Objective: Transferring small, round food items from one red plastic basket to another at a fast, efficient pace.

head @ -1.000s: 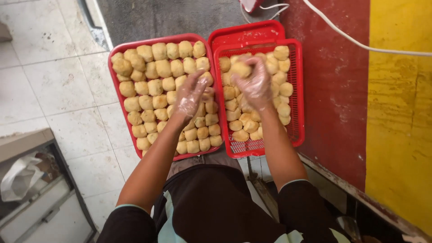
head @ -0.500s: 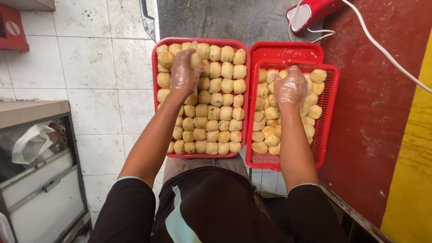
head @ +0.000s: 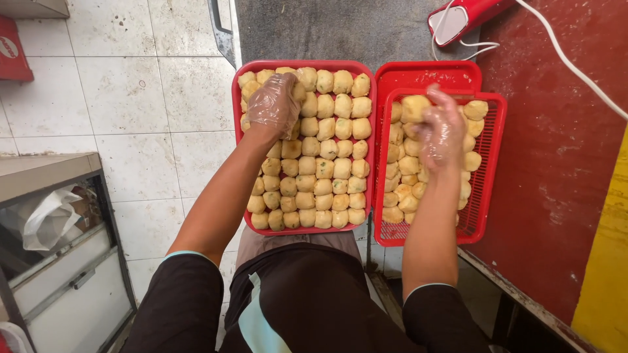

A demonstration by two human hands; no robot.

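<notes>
Left hand (head: 275, 103) fingers curl over buns (head: 327, 150), grip unclear; right hand (head: 441, 131) fingers pinch one bun (head: 416, 108), which could slip from the thin glove.

Food stall: trays (head: 366, 68) of fried snacks (head: 324, 170)

You are looking at only two such things: a red sign (head: 13, 49) with white lettering is sitting at the far left edge of the tiled floor (head: 118, 98). A crumpled white plastic bag (head: 49, 219) is lying inside the grey cabinet (head: 59, 261) at your left.
</notes>
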